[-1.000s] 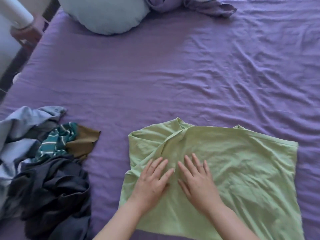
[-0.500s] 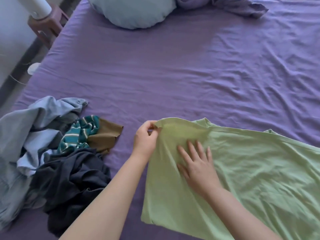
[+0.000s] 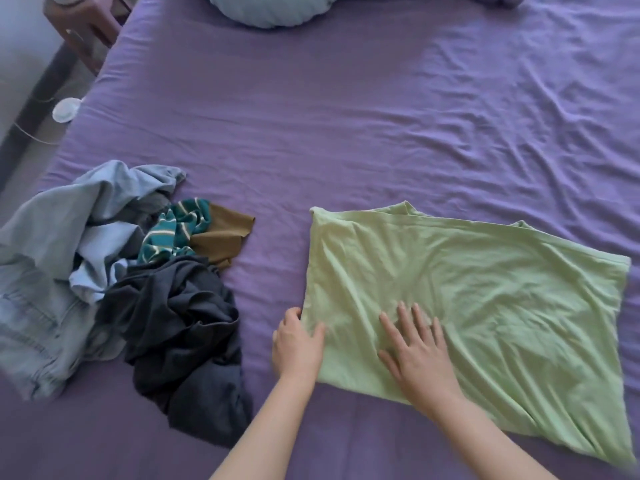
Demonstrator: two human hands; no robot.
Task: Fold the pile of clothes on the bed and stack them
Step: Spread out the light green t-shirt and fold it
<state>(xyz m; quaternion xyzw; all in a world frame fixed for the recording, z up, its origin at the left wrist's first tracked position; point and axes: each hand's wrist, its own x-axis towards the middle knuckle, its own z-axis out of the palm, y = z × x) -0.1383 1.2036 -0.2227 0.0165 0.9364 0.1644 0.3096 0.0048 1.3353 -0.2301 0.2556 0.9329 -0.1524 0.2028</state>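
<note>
1. Clothes pile (image 3: 114, 271): unfolded, near the bed's left edge, toward the near corner; pale denim, teal stripe, brown and dark pieces tangled.
2. Left hand (image 3: 297, 344): at the left edge of the green shirt (image 3: 467, 306); thumb lies on top of the cloth, fingers seem to curl at the hem, so likely gripping it.
3. Right hand (image 3: 417, 355): fingers spread flat, pressing the shirt, grasping nothing.
4. Green shirt: partly folded, near edge of the bed, right of centre.
5. Risk: the thin fabric looks wrinkled; the fold may skew if the pinned side slips.
6. Bed (image 3: 346, 133): purple sheet, creased. Pillow (image 3: 270, 8) at the far edge; wooden stand (image 3: 86, 32) beyond the far-left corner.
</note>
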